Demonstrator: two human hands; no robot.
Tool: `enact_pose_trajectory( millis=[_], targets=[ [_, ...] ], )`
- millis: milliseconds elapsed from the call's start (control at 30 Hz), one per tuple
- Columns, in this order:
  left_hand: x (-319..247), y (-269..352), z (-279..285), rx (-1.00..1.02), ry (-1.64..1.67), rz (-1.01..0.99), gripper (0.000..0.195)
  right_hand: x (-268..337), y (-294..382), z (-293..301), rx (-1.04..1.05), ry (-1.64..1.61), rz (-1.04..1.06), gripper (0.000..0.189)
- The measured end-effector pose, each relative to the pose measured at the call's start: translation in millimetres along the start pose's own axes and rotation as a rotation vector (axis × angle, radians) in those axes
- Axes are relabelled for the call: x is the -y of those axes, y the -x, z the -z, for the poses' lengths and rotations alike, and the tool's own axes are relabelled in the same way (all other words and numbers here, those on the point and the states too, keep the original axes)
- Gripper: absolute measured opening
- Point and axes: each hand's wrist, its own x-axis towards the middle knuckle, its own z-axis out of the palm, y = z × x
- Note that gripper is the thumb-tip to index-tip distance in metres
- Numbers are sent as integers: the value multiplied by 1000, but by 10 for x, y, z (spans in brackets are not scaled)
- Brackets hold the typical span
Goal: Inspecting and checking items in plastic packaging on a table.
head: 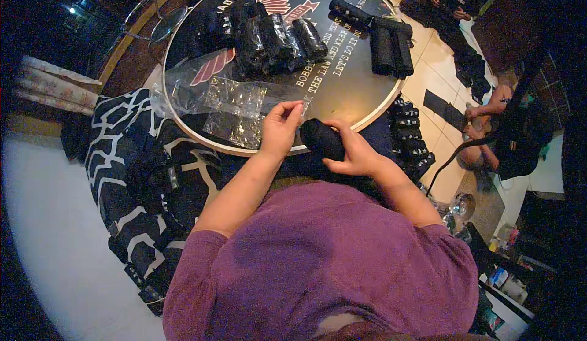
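At the near edge of a round black table (371, 95) with printed lettering, my right hand (351, 150) grips a rolled black cloth (323, 139) from its right side. My left hand (282, 127) is just left of the roll, thumb and fingertips pinched together; whether something thin is between them I cannot tell. Clear plastic sleeves (236, 111) lie flat on the table left of that hand. Farther back, several black rolls in shiny clear plastic (284, 40) lie side by side. Black rolls without visible wrapping (390, 47) rest at the table's right rim.
Patterned black-and-white fabric (137, 221) with dark packets covers a surface at left. Stacked dark packets (406, 130) stand right of the table. A person (495, 107) sits on the right by a flat black cloth (445, 109); another person (451, 1) is at the back right.
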Motion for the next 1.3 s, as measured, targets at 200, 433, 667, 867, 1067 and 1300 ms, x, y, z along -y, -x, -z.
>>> enact_pose_trajectory(
  millis=[200, 433, 667, 867, 1067, 1300],
  targets=[
    [-26, 28, 15, 89, -155, -30, 15, -65, -37, -29, 29, -244, 66, 87],
    [-149, 9, 105, 147, -396, -173, 13, -223, -49, 66, 96, -556, -114, 93],
    [-161, -90, 183, 93, -438, -210, 13, -155, -55, 121, 73, -886, -241, 97],
    [-302, -14, 77, 184, -469, -203, 12, 6, -134, 53, 55, -485, -72, 95],
    [-347, -10, 106, 196, -413, -237, 13, -129, -143, 64, 47, -646, -103, 93],
    [-336, 14, 87, 218, -328, -116, 13, -2, -155, 43, 20, -174, 40, 95]
  ],
)
